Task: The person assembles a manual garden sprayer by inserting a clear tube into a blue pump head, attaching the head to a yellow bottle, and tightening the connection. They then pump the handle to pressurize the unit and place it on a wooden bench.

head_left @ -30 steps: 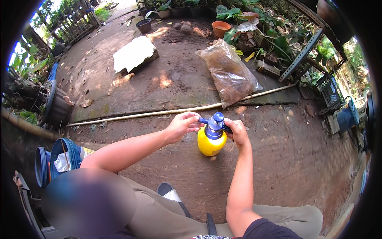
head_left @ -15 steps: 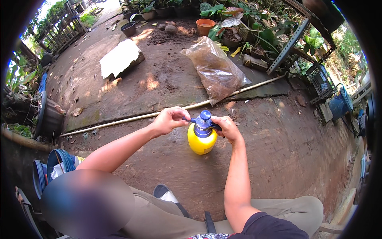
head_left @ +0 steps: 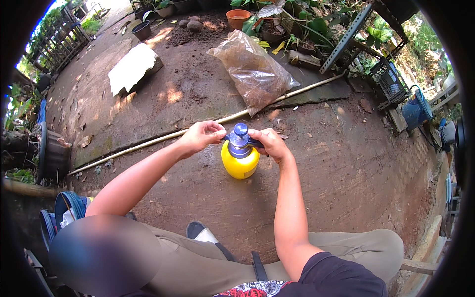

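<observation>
The sprayer [head_left: 240, 164], long axis near upright, is midway: the left hand [head_left: 202, 135] pinches its nozzle [head_left: 226, 137] at nine o'clock, the right hand [head_left: 272, 145] clasps its handle [head_left: 255, 142] at three, neither nearer.

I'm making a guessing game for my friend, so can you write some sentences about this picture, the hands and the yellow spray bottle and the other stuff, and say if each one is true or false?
1. The right hand holds the dark handle of the spray bottle. True.
2. The spray bottle's body is red. False: it is yellow.
3. The left hand is at the spray bottle's nozzle side. True.
4. The plastic bag hangs in the air. False: it lies on the ground.
5. The orange pot is near leafy plants. True.
</observation>
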Demonstrator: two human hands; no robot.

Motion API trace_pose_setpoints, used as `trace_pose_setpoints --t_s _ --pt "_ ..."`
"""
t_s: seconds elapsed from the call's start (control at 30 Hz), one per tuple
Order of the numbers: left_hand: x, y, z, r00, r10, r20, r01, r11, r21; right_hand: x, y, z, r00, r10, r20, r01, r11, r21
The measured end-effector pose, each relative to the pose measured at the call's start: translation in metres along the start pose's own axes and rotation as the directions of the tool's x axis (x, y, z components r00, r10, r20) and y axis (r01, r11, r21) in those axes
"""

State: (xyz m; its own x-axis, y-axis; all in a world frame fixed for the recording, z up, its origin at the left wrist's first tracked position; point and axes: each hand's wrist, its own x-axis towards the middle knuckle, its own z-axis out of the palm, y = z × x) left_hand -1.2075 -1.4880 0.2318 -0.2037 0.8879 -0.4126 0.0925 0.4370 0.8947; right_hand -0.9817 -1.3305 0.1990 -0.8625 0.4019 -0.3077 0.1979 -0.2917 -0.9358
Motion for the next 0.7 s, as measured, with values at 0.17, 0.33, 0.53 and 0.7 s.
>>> trace_pose_setpoints --t_s 0.17,0.33,0.53,0.7 --pt "-0.005 0.007 -0.004 0.996 -0.068 0.056 0.057 0.983 0.175 0.0 0.001 -0.002 1.0 0.005 -0.014 -0.004 1.0 0.025" --pt "-0.012 0.002 -0.001 0.903 0.403 0.148 -0.418 0.749 0.514 0.001 0.001 0.001 1.0 0.0 -0.019 0.0 0.999 0.033" --pt "0.002 0.008 -0.005 0.994 -0.042 0.102 0.018 0.974 0.226 0.003 0.007 -0.003 1.0 0.01 -0.003 -0.01 1.0 0.009" --pt "0.003 0.007 -0.009 0.974 0.186 0.128 -0.216 0.933 0.288 0.002 0.008 -0.002 0.999 -0.024 -0.042 0.023 0.999 -0.027"
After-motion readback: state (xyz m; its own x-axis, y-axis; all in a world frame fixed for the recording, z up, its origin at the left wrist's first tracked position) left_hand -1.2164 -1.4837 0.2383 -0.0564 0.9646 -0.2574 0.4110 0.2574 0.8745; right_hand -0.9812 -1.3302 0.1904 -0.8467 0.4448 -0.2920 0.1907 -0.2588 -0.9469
